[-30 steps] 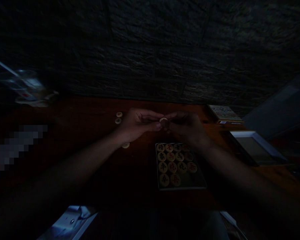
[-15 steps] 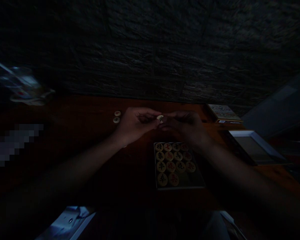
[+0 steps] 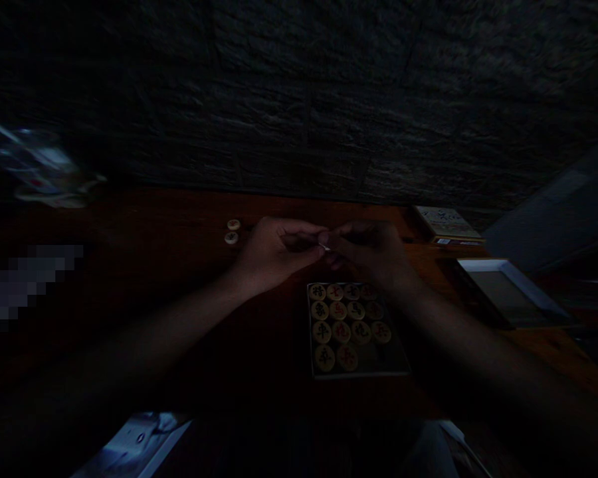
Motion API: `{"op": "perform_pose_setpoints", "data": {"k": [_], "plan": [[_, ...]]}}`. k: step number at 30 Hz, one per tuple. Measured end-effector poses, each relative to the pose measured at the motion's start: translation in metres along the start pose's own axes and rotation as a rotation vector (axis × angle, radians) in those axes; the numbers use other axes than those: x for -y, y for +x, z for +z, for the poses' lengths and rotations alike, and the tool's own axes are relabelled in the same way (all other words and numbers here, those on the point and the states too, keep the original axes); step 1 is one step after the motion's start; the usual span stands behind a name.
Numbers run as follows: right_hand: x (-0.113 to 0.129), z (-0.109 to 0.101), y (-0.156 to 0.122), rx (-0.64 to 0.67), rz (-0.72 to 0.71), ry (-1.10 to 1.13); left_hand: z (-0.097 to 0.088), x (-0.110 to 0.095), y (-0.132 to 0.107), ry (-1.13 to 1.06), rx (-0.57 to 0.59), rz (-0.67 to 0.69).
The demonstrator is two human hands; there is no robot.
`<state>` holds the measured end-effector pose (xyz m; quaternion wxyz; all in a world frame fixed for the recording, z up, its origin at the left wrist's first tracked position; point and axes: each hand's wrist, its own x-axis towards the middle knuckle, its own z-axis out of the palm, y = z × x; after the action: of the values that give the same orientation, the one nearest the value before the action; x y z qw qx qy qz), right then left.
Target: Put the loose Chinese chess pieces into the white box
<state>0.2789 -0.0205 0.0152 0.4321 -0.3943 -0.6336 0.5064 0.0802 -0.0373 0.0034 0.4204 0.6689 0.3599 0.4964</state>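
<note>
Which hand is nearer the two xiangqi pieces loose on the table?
Left. The left hand lies just right of the loose xiangqi pieces; the right hand is farther right, beyond the left hand, behind the tray.

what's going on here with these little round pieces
A person's left hand and right hand meet just beyond a shallow box partly filled with round game pieces, pinching one pale piece between their fingertips. Two loose pieces lie on the wooden table beside the left hand.

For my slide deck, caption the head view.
Left hand and right hand pinch one pale round game piece near a shallow tray of character-marked discs.
</note>
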Motion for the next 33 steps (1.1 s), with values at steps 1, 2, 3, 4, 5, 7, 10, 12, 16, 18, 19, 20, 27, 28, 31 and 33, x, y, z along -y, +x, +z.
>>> {"op": "perform_pose_setpoints", "data": {"k": [1, 2, 3, 4, 5, 7, 10, 12, 16, 18, 19, 20, 27, 28, 31, 33], "plan": [[0.0002, 0.0003, -0.0002, 0.007, 0.004, -0.001, 0.0004, 0.0002, 0.0, 0.015, -0.005, 0.02], [0.0004, 0.0007, -0.0004, 0.013, 0.008, 0.0, 0.0007, 0.0002, 0.0, 0.025, -0.008, 0.031], [0.0008, 0.001, -0.0006, 0.016, 0.01, 0.001, 0.001, 0.0001, 0.0001, 0.031, -0.01, 0.035], [0.0013, 0.0013, -0.0008, 0.017, 0.01, 0.002, 0.0012, -0.0002, 0.0003, 0.035, -0.011, 0.035], [0.0018, 0.0015, -0.0009, 0.019, 0.008, 0.004, 0.0013, -0.0006, 0.0005, 0.036, -0.01, 0.032], [0.0029, 0.0017, -0.001, 0.03, 0.001, 0.011, 0.0012, -0.001, 0.001, 0.028, -0.006, 0.023], [0.0043, 0.0014, -0.0011, 0.049, -0.007, 0.016, 0.0006, -0.0004, 0.0011, 0.003, -0.004, 0.016], [0.0052, 0.0009, -0.0013, 0.042, -0.011, -0.002, 0.0004, 0.0005, 0.0007, -0.02, -0.009, 0.009], [0.0062, -0.0004, -0.002, 0.039, -0.031, -0.01, 0.0009, 0.001, 0.0, -0.072, -0.011, -0.011], [0.0063, -0.001, -0.0024, 0.043, -0.039, 0.018, 0.0011, 0.0003, -0.0002, -0.062, -0.001, -0.016], [0.0063, -0.0013, -0.0026, 0.042, -0.035, 0.037, 0.0011, -0.0002, -0.0002, -0.055, 0.002, -0.018], [0.0063, -0.0016, -0.0028, 0.039, -0.025, 0.057, 0.0009, -0.0007, -0.0003, -0.055, 0.004, -0.023], [0.0083, -0.0028, -0.003, 0.093, 0.007, 0.066, -0.0027, 0.001, -0.0005, -0.054, -0.054, -0.021], [0.0084, -0.0027, -0.0029, 0.104, 0.003, 0.068, -0.0029, 0.0015, -0.0003, -0.049, -0.061, -0.017], [0.0079, -0.0027, -0.0023, 0.104, -0.012, 0.053, -0.0021, 0.0021, -0.0003, -0.045, -0.074, -0.001], [0.0065, -0.0028, -0.0019, 0.073, -0.029, 0.013, -0.0008, 0.0019, -0.001, -0.066, -0.063, 0.015]]}}
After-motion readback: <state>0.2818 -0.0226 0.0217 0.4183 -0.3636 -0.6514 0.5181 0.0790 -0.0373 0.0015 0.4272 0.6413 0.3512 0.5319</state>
